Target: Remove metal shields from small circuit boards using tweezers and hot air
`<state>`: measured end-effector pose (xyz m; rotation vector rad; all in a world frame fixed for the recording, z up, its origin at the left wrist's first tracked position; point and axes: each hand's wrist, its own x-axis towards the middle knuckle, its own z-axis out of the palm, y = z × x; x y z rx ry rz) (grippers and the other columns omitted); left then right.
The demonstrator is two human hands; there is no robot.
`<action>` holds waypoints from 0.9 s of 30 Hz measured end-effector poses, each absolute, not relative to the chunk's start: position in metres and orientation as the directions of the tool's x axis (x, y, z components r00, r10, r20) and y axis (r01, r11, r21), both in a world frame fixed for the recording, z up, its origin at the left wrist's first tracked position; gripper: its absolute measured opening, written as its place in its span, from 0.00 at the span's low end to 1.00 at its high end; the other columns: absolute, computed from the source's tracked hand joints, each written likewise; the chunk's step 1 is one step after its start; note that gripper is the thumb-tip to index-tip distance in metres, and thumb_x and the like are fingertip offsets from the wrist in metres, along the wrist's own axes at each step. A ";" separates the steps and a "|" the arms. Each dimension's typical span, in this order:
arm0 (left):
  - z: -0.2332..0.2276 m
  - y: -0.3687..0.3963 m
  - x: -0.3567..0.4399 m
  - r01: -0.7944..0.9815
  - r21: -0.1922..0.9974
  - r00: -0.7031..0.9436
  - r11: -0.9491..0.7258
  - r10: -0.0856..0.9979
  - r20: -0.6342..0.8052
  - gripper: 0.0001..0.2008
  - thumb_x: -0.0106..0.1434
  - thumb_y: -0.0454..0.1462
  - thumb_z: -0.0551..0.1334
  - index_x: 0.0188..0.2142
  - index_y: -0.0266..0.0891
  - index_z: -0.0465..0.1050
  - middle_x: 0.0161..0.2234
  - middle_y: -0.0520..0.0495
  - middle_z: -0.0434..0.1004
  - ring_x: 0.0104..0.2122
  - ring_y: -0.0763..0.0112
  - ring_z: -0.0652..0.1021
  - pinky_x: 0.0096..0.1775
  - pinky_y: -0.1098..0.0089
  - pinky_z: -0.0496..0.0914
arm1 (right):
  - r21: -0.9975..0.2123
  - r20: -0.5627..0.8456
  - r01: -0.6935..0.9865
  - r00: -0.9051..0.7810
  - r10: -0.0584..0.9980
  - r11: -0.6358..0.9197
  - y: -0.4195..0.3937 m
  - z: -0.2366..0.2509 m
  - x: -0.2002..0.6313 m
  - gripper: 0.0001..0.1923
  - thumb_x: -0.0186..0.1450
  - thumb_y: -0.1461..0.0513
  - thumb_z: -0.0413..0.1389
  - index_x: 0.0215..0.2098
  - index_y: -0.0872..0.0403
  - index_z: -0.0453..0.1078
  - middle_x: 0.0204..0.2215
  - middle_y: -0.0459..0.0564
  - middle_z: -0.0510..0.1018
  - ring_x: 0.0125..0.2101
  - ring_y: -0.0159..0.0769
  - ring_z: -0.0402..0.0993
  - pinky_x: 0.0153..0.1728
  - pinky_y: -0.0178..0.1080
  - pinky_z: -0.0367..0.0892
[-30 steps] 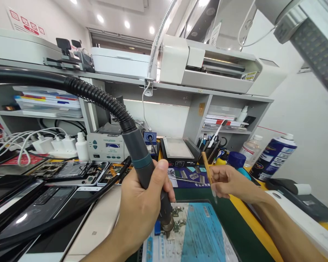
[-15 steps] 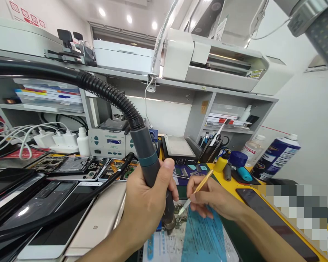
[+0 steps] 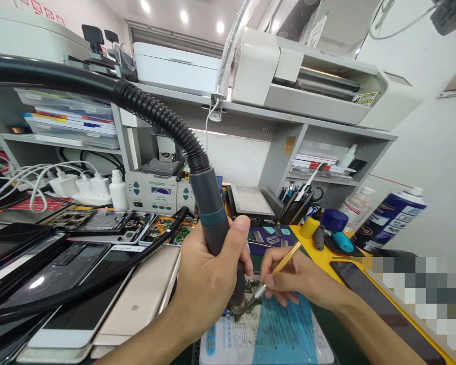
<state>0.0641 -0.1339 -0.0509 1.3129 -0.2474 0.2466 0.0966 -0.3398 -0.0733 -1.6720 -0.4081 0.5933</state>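
Observation:
My left hand [image 3: 205, 284] grips the grey handle of a hot-air gun [image 3: 213, 223], whose ribbed black hose [image 3: 152, 111] arcs up to the left. The gun's metal nozzle [image 3: 237, 305] points down at a small green circuit board [image 3: 253, 299] on a blue and white mat [image 3: 281, 334]. My right hand [image 3: 300, 279] holds gold tweezers [image 3: 279, 267] with their tip at the board, right next to the nozzle.
Several phones and opened phone bodies [image 3: 79, 284] lie at the left. A rework station [image 3: 154, 191], a hot plate [image 3: 253, 200], a tool holder [image 3: 296, 203] and a blue spray can [image 3: 389, 218] line the back. A dark phone [image 3: 368, 299] lies at the right.
My right hand came in from the right and lowered the tweezers' tip to the board beside the nozzle. The view shifted slightly; the hot-air gun stayed over the board.

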 end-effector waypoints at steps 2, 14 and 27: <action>-0.050 -0.134 0.064 -0.319 0.920 0.947 0.227 0.035 0.319 0.23 0.68 0.53 0.61 0.24 0.40 0.66 0.19 0.52 0.70 0.20 0.69 0.74 0.26 0.68 0.70 | -0.981 -0.156 -0.059 0.801 0.578 -0.183 -0.340 -0.073 0.097 0.14 0.60 0.57 0.68 0.32 0.59 0.72 0.24 0.49 0.80 0.18 0.26 0.70 0.15 0.25 0.58; -0.051 -0.134 0.063 -0.326 0.914 0.944 0.241 0.035 0.328 0.21 0.68 0.52 0.61 0.28 0.41 0.66 0.19 0.54 0.71 0.20 0.71 0.75 0.26 0.69 0.71 | -0.978 -0.166 -0.057 0.799 0.577 -0.201 -0.342 -0.076 0.097 0.13 0.60 0.58 0.68 0.33 0.59 0.73 0.25 0.49 0.80 0.19 0.26 0.71 0.15 0.24 0.59; -0.053 -0.134 0.062 -0.349 0.908 0.936 0.234 0.033 0.351 0.21 0.68 0.52 0.61 0.26 0.40 0.66 0.19 0.54 0.71 0.20 0.72 0.75 0.27 0.71 0.72 | -0.980 -0.157 -0.051 0.798 0.582 -0.195 -0.340 -0.075 0.098 0.11 0.60 0.59 0.67 0.33 0.59 0.73 0.24 0.50 0.80 0.19 0.26 0.70 0.15 0.24 0.59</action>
